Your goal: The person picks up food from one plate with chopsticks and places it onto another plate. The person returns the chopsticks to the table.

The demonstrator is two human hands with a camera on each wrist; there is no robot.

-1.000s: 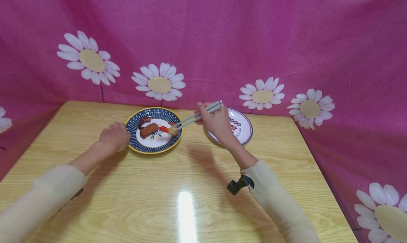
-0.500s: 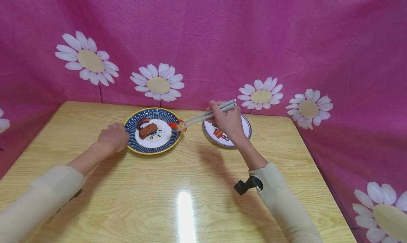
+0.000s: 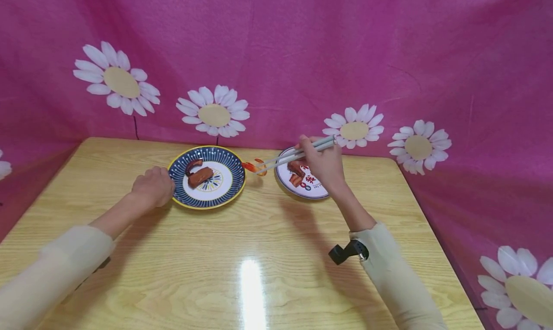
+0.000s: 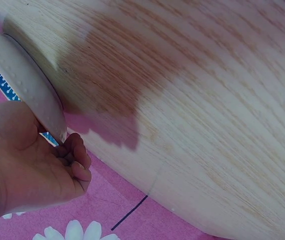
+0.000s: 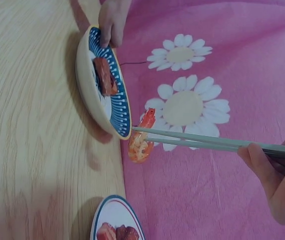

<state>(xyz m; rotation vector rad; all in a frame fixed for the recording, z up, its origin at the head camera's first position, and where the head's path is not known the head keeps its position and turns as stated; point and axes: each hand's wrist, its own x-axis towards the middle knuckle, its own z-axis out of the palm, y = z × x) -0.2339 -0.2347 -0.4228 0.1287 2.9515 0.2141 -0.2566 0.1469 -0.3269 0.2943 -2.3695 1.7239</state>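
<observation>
My left hand (image 3: pixel 153 187) grips the left rim of a blue-patterned plate (image 3: pixel 233 190) with a yellow edge. In the left wrist view its fingers (image 4: pixel 77 155) curl round that rim. On the plate lie a brown piece of meat (image 3: pixel 200 177) and a darker curved piece (image 3: pixel 194 165). My right hand (image 3: pixel 323 165) holds a pair of grey chopsticks (image 5: pixel 197 140). Their tips pinch an orange-red shrimp (image 5: pixel 140 147), which hangs in the air just off the plate's right rim, between the two plates.
A smaller white plate (image 3: pixel 314 191) with red lettering and pieces of meat (image 3: pixel 296 172) stands to the right, partly behind my right hand. The wooden table (image 3: pixel 194 262) ends at a pink cloth (image 3: pixel 281 56) with white daisies.
My right hand has moved right with the chopsticks, carrying the shrimp from inside the blue plate past its rim. The meat on the white plate has come into sight. My left hand stays put.
</observation>
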